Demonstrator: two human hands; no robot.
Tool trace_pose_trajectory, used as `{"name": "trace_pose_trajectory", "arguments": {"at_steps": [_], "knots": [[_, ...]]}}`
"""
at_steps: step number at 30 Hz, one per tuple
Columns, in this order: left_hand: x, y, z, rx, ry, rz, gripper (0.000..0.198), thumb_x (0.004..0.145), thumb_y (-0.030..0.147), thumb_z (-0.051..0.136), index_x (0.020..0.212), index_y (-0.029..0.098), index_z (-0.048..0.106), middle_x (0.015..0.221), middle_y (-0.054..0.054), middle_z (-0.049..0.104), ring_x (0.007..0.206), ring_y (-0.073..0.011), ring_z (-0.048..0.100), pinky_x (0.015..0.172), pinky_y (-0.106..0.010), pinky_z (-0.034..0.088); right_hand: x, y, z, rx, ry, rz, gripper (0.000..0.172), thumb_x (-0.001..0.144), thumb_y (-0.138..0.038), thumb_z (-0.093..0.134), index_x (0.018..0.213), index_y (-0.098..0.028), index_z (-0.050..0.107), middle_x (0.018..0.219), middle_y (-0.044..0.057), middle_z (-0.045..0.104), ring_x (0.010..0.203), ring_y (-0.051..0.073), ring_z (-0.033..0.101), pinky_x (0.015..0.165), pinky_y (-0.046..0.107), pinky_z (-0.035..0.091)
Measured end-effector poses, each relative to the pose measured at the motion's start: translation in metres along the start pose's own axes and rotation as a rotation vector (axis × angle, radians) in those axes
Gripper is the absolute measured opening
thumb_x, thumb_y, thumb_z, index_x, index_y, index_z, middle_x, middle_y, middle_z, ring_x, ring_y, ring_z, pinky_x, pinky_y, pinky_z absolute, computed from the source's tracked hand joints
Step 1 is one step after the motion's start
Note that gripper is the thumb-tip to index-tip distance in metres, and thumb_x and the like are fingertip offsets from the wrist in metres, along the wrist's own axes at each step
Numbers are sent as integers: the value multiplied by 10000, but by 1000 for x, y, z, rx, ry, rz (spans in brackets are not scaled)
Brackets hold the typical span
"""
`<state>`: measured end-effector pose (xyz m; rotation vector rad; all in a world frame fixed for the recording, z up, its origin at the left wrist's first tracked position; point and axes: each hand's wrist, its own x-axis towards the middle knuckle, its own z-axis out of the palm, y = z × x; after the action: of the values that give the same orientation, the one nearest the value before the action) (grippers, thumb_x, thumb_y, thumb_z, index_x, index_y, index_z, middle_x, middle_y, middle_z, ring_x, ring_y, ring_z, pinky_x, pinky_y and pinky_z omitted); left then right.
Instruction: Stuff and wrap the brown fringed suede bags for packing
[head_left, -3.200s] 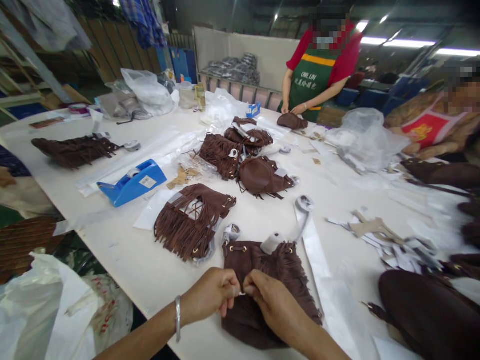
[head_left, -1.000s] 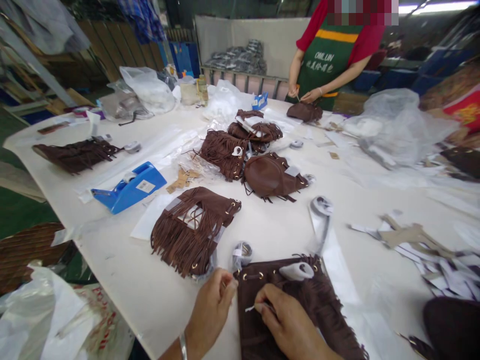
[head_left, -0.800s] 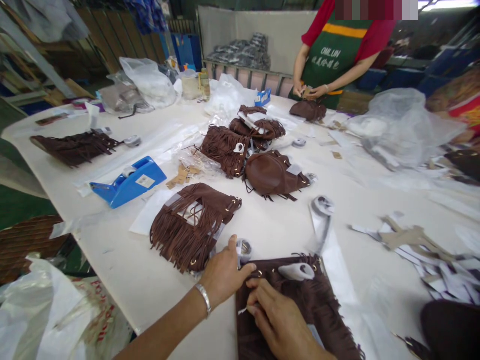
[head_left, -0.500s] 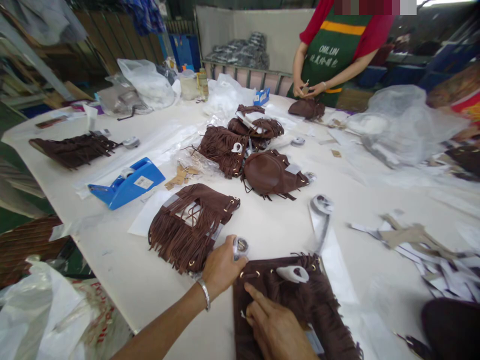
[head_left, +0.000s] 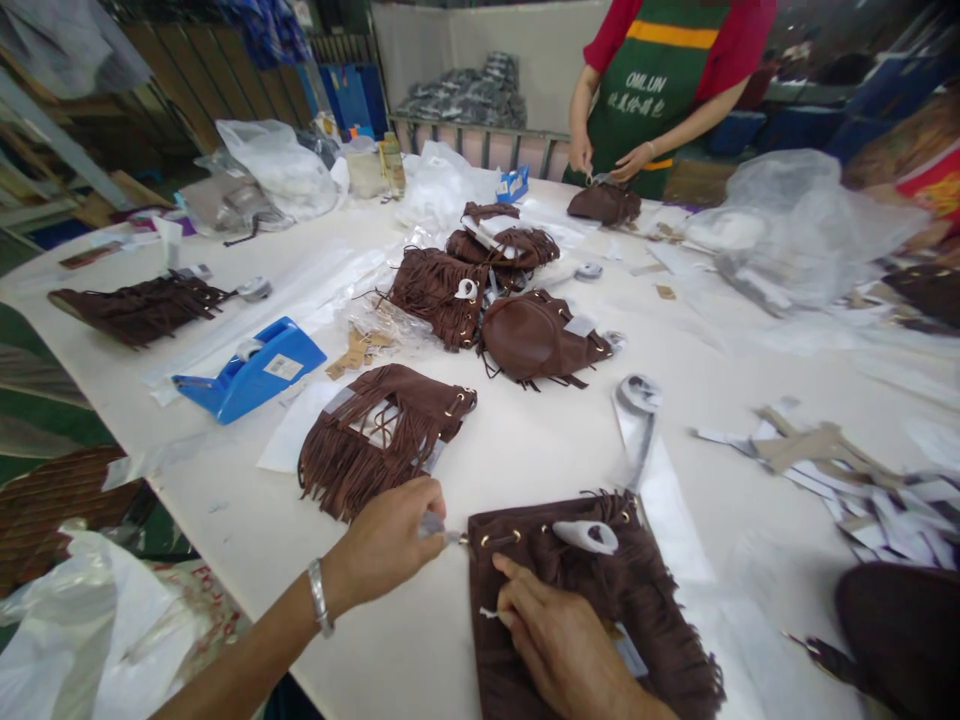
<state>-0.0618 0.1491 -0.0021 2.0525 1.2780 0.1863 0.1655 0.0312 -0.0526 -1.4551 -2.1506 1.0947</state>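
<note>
Before me on the table a dark brown fringed drawstring bag (head_left: pixel 517 600) lies flat, with gold eyelets along its top edge and a white paper-wrapped piece (head_left: pixel 589 537) on it. My left hand (head_left: pixel 401 530) is closed on a greyish wrapped strap (head_left: pixel 433 525), drawn out from the ring at the bag's upper left corner. On the bag's front rests my right hand (head_left: pixel 551 625), index finger stretched just below the eyelets and the other fingers partly bent, holding nothing visible. Another fringed bag (head_left: pixel 390 420) lies just beyond my left hand.
A blue tape dispenser (head_left: pixel 259 365) stands at left. More brown bags (head_left: pixel 532 340) are heaped mid-table, near a coiled wrapped strap (head_left: pixel 637 395). Paper strips (head_left: pixel 832 450) litter the right side. Across the table, a person in a green apron (head_left: pixel 645 100) handles another bag.
My left hand has moved left and down, pulling the wrapped strap away from the bag's corner. My right hand stays on the bag. The person opposite has moved their hands apart.
</note>
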Motion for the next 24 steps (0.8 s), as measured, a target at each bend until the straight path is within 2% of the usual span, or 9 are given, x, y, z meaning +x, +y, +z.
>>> {"name": "trace_pose_trajectory", "arguments": {"at_steps": [3, 6, 8, 10, 12, 14, 17, 20, 24], "knots": [[-21, 3, 7, 339, -88, 85, 111, 788, 118, 504, 857, 191, 550, 861, -35, 587, 794, -210, 548, 757, -351, 389, 2, -1, -3, 84, 24, 47, 187, 980, -216, 347, 969, -234, 533, 1314, 68, 578, 1284, 169, 489, 979, 284, 453], [-36, 8, 29, 482, -118, 107, 137, 843, 113, 457, 894, 186, 561, 901, -69, 583, 864, -250, 542, 834, -419, 384, 5, -2, -3, 121, 45, 86, 159, 973, -224, 369, 960, -235, 527, 1228, 65, 603, 1199, 180, 553, 912, 277, 469], [-41, 10, 44, 469, -58, 73, 104, 896, 231, 491, 962, 186, 560, 962, -83, 575, 926, -274, 533, 852, -440, 393, 7, -3, -3, 127, 67, 94, 147, 964, -213, 383, 952, -232, 528, 1151, 59, 615, 1115, 182, 589, 883, 275, 463], [-40, 10, 56, 429, 24, 44, 252, 899, 374, 550, 1060, 181, 534, 1047, -97, 564, 994, -292, 521, 876, -453, 404, 10, -7, -4, 130, 95, 104, 139, 959, -212, 393, 945, -227, 531, 1033, 43, 625, 992, 175, 616, 844, 272, 456], [-36, 10, 65, 407, 67, 29, 328, 885, 414, 581, 1097, 174, 512, 1069, -99, 566, 1007, -294, 526, 881, -460, 417, 14, -13, -7, 139, 123, 136, 140, 960, -222, 398, 930, -221, 534, 908, 18, 615, 840, 158, 614, 767, 262, 448], [-30, 10, 71, 402, 68, 19, 260, 899, 365, 567, 1067, 174, 517, 1022, -86, 580, 964, -286, 544, 860, -462, 433, 18, -21, -11, 158, 147, 178, 143, 959, -241, 409, 903, -216, 538, 815, -4, 592, 733, 146, 584, 694, 254, 426], [-24, 12, 76, 408, 39, -18, 87, 919, 181, 464, 971, 166, 531, 924, -78, 593, 888, -272, 566, 822, -449, 453, 27, -31, -15, 207, 190, 224, 147, 948, -266, 434, 856, -213, 535, 745, -18, 573, 673, 140, 549, 636, 247, 397], [-21, 11, 78, 379, 8, -77, 247, 860, 2, 344, 936, 153, 523, 900, -93, 603, 863, -261, 583, 806, -425, 466, 34, -34, -14, 243, 228, 253, 139, 936, -279, 451, 849, -212, 536, 742, -19, 577, 666, 140, 538, 620, 244, 388], [-24, -3, 75, 181, 13, -77, 308, 782, -51, 345, 961, 151, 493, 872, -76, 613, 840, -230, 599, 786, -367, 476, 41, -30, -7, 235, 257, 282, 160, 933, -308, 460, 840, -208, 544, 734, -18, 578, 654, 139, 532, 623, 249, 386]]}}
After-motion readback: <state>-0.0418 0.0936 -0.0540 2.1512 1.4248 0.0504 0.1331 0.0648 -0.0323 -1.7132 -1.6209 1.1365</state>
